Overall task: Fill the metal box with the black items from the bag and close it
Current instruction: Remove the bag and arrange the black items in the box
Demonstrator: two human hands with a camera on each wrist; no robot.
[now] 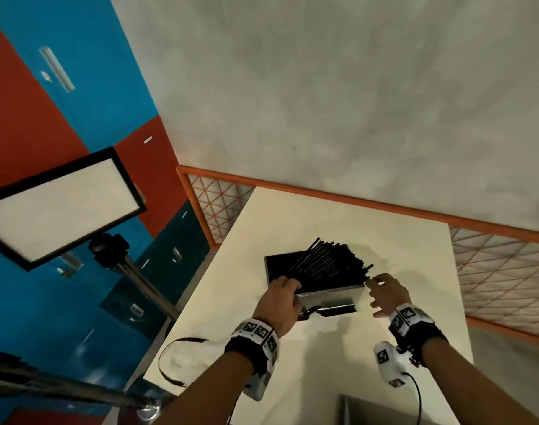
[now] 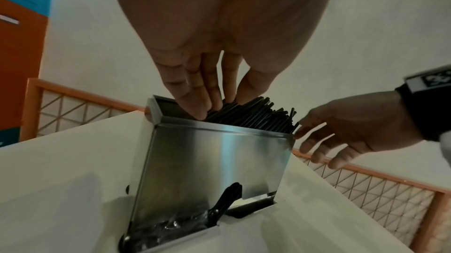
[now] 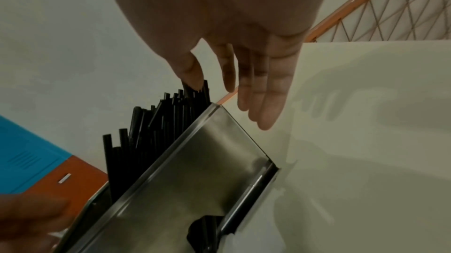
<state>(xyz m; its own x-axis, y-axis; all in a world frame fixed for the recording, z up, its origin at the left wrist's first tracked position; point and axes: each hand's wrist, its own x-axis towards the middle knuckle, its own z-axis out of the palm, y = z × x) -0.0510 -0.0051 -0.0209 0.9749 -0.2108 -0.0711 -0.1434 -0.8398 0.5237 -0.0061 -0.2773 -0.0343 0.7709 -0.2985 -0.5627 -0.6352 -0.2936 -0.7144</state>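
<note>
The metal box (image 1: 329, 294) stands on the white table (image 1: 338, 357) with its top open. A fan of black straws (image 1: 329, 260) sticks out of it and leans to the right. My left hand (image 1: 282, 297) reaches over the near left rim, and its straight fingers (image 2: 195, 102) press into the straws. My right hand (image 1: 388, 291) is at the box's right corner, fingers straight, and its thumb (image 3: 189, 72) touches the straw tips. A crumpled clear bag (image 2: 168, 228) lies at the foot of the box, beside a slot in its lower front.
A lit panel (image 1: 62, 207) on a stand rises left of the table. An orange mesh fence (image 1: 492, 262) runs behind and to the right. A black strap (image 1: 170, 357) curls over the table's left edge. A grey flat thing (image 1: 381, 409) lies at the near edge.
</note>
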